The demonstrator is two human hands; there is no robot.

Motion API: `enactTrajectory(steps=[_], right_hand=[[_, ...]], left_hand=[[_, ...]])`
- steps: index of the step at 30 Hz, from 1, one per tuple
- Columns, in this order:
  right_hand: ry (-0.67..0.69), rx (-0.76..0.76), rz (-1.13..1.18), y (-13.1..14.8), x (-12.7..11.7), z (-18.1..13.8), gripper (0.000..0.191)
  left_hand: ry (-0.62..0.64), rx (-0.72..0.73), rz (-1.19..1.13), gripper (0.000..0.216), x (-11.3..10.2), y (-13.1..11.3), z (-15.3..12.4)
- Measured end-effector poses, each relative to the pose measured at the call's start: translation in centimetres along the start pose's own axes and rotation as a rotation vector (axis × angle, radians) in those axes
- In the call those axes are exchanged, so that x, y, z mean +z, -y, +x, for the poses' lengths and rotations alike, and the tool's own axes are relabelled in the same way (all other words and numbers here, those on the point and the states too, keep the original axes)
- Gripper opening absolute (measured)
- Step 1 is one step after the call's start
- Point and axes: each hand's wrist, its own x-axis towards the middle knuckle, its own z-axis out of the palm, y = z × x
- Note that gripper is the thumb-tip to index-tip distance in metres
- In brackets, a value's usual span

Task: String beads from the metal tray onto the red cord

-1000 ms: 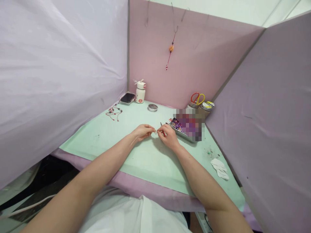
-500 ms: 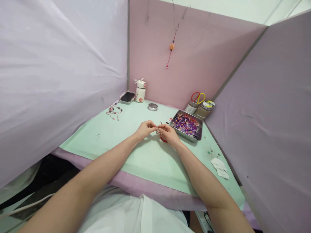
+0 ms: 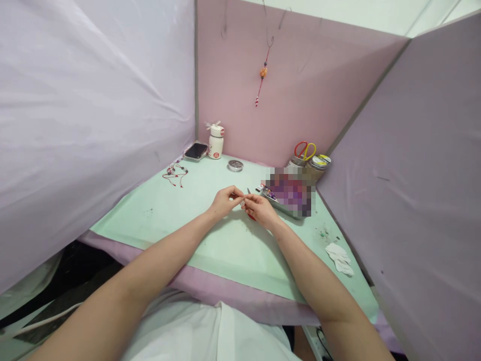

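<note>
My left hand (image 3: 225,201) and my right hand (image 3: 261,208) meet fingertip to fingertip over the mat, both closed in a pinch. Between them, against the right fingers, shows a small cluster of clear beads (image 3: 242,203). What the left fingertips grip is too small to make out. Below the right hand lie scissors (image 3: 251,217), their red handle partly hidden and a blade tip poking out beyond the fingers. Close by on the right is a metal tray (image 3: 287,210), its contents mostly blurred by pixel blocks, with some purple beads visible at its left end.
On the green mat (image 3: 158,220) stand a white bottle (image 3: 216,143), a phone (image 3: 196,150) and a round clear case (image 3: 235,165). A beaded red cord (image 3: 175,173) lies left. Jars (image 3: 319,168) with scissors stand behind the tray; a crumpled white cloth (image 3: 339,259) lies right.
The view has shifted very slightly. Both hands keep their pinch in nearly the same place, with the right fingers moved a little. Pixel blocks now cover most of the tray.
</note>
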Motion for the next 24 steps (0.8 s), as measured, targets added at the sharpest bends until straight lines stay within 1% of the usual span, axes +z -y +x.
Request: enactTrajectory(steps=[8, 11, 12, 14, 16, 17, 19, 20, 24], right_hand=[[-0.007, 0.005, -0.071, -0.4, -0.4, 0.4, 0.034], [-0.028, -0.017, -0.149, -0.4, -0.3, 0.4, 0.029], [-0.042, -0.052, -0.199, -0.4, -0.3, 0.4, 0.026], [-0.098, -0.182, -0.342, -0.3, -0.3, 0.5, 0.019], [-0.209, -0.33, -0.521, -0.3, -0.5, 0.6, 0.011], [-0.275, -0.381, -0.609, -0.3, -0.6, 0.7, 0.009], [-0.377, -0.43, -0.749, -0.5, -0.9, 0.9, 0.009], [-0.402, -0.441, -0.792, -0.6, -1.0, 0.9, 0.011], [-0.412, -0.482, -0.866, -0.9, -1.2, 1.2, 0.012]], left_hand=[[-0.029, -0.043, -0.01, 0.011, 0.2, 0.2, 0.1], [-0.04, -0.061, -0.015, 0.011, 0.2, 0.1, 0.1], [-0.045, -0.072, -0.011, 0.011, 0.1, 0.1, 0.2], [-0.06, -0.093, 0.002, 0.009, 0.1, 0.0, 0.2], [-0.065, -0.102, 0.026, 0.007, 0.1, 0.0, 0.3], [-0.053, -0.1, 0.042, 0.006, 0.2, -0.1, 0.3], [-0.002, -0.094, 0.075, 0.006, 0.3, -0.1, 0.3], [0.027, -0.095, 0.09, 0.006, 0.5, -0.1, 0.2], [0.081, -0.108, 0.116, 0.008, 0.7, -0.1, 0.2]])
